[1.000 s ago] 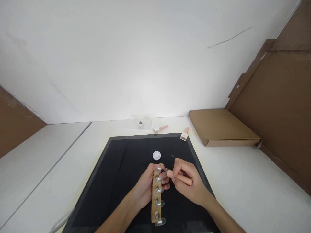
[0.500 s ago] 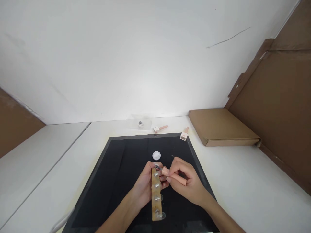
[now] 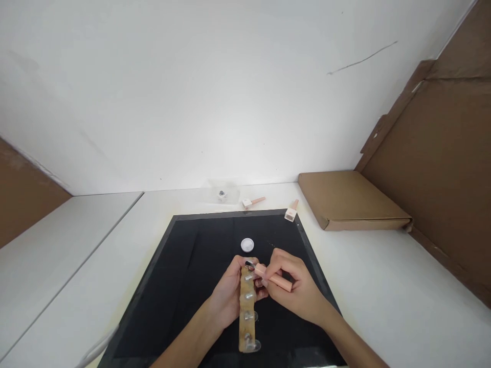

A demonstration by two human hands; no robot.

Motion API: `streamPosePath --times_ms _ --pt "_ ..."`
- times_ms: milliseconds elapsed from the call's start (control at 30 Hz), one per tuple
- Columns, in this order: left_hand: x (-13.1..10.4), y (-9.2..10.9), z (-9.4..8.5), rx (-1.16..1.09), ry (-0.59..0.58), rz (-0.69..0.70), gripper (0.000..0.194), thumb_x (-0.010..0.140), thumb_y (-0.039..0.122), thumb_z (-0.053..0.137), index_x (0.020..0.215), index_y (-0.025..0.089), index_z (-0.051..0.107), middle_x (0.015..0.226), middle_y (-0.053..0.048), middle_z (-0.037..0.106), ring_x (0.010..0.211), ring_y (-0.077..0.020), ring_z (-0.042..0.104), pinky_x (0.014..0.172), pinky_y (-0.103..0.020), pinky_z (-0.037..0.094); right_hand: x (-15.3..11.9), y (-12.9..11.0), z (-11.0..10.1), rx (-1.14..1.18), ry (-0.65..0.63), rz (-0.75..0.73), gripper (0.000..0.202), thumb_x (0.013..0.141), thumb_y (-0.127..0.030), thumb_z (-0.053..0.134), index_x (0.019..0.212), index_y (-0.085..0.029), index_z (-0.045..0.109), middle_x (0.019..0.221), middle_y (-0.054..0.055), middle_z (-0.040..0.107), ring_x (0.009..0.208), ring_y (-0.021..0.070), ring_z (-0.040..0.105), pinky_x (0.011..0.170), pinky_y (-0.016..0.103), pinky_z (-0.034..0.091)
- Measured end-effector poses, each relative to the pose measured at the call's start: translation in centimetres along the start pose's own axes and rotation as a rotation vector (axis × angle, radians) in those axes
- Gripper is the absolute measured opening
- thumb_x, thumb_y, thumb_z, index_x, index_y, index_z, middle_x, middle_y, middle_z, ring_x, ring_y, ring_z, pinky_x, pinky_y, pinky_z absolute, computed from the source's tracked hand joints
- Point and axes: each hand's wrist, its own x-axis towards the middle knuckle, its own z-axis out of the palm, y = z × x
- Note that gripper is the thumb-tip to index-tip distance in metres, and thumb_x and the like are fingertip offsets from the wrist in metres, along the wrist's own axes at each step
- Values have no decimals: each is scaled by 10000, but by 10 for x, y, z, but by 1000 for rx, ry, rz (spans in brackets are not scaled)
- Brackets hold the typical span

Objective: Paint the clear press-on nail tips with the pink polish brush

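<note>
A long tan strip [image 3: 246,306] carrying several clear, glossy pieces lies lengthwise in my left hand [image 3: 229,291]. The fingers of that hand wrap round its far end. My right hand [image 3: 295,283] pinches a peach-coloured brush handle [image 3: 282,281], tilted toward the left. The dark brush tip [image 3: 249,263] is at the clear piece on the strip's far end, close to my left thumb. Just beyond the strip, a small round white dish [image 3: 247,245] sits on the black mat [image 3: 207,245].
Two bottles with peach caps, one lying [image 3: 247,204] and one at the mat's corner [image 3: 290,214], are at the back. Left of them is a clear tray [image 3: 233,194]. A flat cardboard box [image 3: 353,199] rests at right.
The brush has shifted slightly left along with its handle. The near end of the strip has moved slightly toward me. Both hands keep their holds.
</note>
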Motion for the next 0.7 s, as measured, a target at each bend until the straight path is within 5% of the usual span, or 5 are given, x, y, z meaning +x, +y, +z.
streamPosePath --times_ms 700 --pt "4 2 -8 -45 -89 -1 141 698 211 557 585 158 491 525 45 411 509 -95 430 550 -227 376 1 -4 -4 33 42 -70 224 702 15 517 644 -192 580 599 -39 464 526 91 437 491 196 316"
